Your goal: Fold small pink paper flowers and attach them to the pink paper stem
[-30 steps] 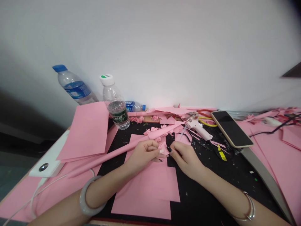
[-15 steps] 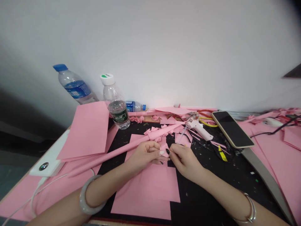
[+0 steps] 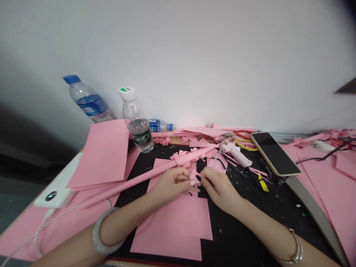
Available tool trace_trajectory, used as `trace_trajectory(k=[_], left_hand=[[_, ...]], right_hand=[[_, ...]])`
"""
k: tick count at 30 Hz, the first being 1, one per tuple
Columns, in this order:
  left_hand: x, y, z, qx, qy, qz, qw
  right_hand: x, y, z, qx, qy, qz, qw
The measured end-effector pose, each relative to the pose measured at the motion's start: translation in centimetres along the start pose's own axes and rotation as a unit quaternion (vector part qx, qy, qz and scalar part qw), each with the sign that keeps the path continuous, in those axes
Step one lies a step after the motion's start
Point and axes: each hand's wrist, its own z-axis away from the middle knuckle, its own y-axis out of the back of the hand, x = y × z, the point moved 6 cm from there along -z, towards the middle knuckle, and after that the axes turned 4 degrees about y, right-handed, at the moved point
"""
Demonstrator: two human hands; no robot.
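Note:
Between my two hands is a small folded piece of pink paper (image 3: 194, 175). My left hand (image 3: 174, 184) pinches it from the left, thumb on the near side. From the right, my right hand (image 3: 218, 185) grips its edge between thumb and forefinger, a dark thumbnail over the paper. Below the hands lie flat pink sheets (image 3: 172, 237) on a black mat. Just beyond the fingers a long rolled pink paper tube (image 3: 144, 177) runs slantwise, with small folded pink paper pieces (image 3: 191, 155) along its far end.
A glue gun (image 3: 236, 152) lies behind my right hand, a phone (image 3: 275, 154) to its right. At the back left stand a clear water bottle (image 3: 138, 126) and a blue-capped bottle (image 3: 89, 102). A white power bank (image 3: 55, 189) with a cable sits left, by a pink paper stack (image 3: 100, 155).
My fingers have shifted slightly on the small pink paper, and its visible face has tilted. Both hands stay in nearly the same place; the things around them have not moved.

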Motion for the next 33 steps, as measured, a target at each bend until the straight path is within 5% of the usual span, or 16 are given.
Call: trace_trajectory(k=[10, 17, 24, 33], left_hand=[[0.2, 0.4, 0.1, 0.020, -0.048, -0.069, 0.996], [0.8, 0.7, 0.5, 0.047, -0.094, -0.080, 0.991], [1.0, -0.4, 1.1, 0.003, -0.137, -0.185, 0.973], [1.1, -1.1, 1.6, -0.054, -0.183, -0.237, 0.953]], right_hand=[[-0.1, -0.5, -0.2, -0.030, 0.030, 0.022, 0.999], [0.3, 1.0, 0.3, 0.065, -0.039, 0.046, 0.996], [-0.9, -0.5, 0.2, -0.044, -0.002, 0.000, 0.999], [-0.8, -0.7, 0.3, -0.047, 0.001, -0.042, 0.998]])
